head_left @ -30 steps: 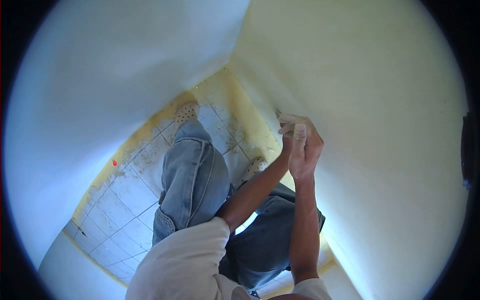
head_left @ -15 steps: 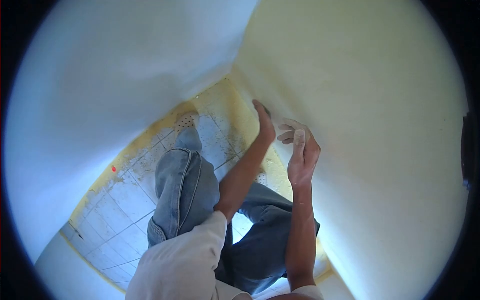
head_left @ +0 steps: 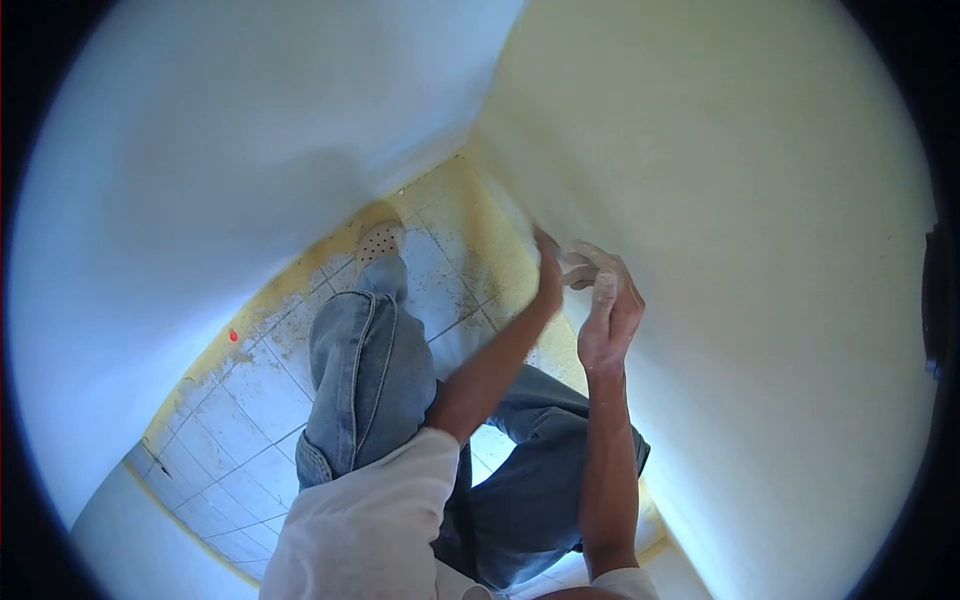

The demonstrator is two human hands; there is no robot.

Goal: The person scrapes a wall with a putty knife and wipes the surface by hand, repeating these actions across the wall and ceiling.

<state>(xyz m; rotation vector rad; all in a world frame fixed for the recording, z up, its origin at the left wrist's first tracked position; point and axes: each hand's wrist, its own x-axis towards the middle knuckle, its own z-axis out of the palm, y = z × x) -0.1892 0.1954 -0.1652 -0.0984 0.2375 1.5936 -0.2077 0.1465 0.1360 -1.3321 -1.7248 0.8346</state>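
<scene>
My left hand (head_left: 549, 272) is seen edge-on beside the right-hand wall (head_left: 740, 200), its fingers stretched out and partly blurred. Close to its right is my right hand (head_left: 608, 312), palm turned toward the left one. The right fingers are loosely curved and apart, with pale dust on fingers and thumb. Its fingertips come right up to the left hand in this view. Nothing shows in either hand, though the left palm is mostly hidden.
Walls meet at a corner above the tiled floor (head_left: 235, 420), which carries dirt and a yellow border (head_left: 270, 290). A small red thing (head_left: 233, 336) lies along the left edge. My bent knee in jeans (head_left: 365, 370) and perforated shoe (head_left: 380, 243) take up the middle.
My left hand has moved right and slightly down, closing the gap to my right hand. The right hand has hardly shifted.
</scene>
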